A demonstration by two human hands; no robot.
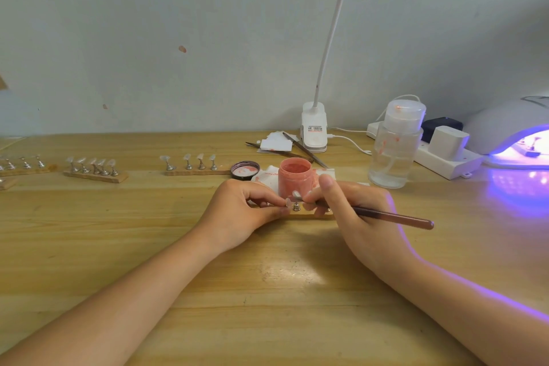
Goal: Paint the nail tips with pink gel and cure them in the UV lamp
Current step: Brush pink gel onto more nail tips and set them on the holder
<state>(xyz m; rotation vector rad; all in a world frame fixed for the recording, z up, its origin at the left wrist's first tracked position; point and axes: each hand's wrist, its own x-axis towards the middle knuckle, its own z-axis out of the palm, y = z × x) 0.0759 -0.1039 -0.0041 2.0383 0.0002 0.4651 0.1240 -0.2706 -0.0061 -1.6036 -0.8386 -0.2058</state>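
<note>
Pale grey-blue wall [148, 24] with small marks, light wooden table [267, 291], white clip-on desk lamp [314, 128]

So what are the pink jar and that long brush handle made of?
The pink jar looks like translucent plastic: its wall glows softly, frosted, not glassy. The brush handle, held in the right hand, looks like lacquered wood or plastic, glossy reddish brown; I cannot tell which.

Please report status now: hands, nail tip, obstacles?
Left hand pinches clear nail tip on wooden stand. Right hand grips brown brush. Open pink gel jar behind.
</note>
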